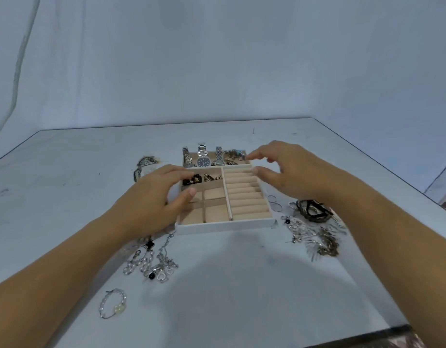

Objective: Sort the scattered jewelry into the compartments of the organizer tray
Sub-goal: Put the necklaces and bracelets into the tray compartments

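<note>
A grey tabletop (229, 285) carries the white organizer tray (227, 228) at its centre, so that the loose pieces on both sides are kept within reach. The left hand (154, 197) is held over the tray's left compartments with fingers loosely curved and thumb apart. The right hand (287, 172) is spread above the far right corner. Nothing is seen gripped by either. A chain heap (154, 262) and an earring heap (315, 234) lie unsorted outside the tray. Three watches (204, 160) are laid in the far row. A pearl bracelet (113, 302) and hoop rings (276, 203) remain unplaced.
</note>
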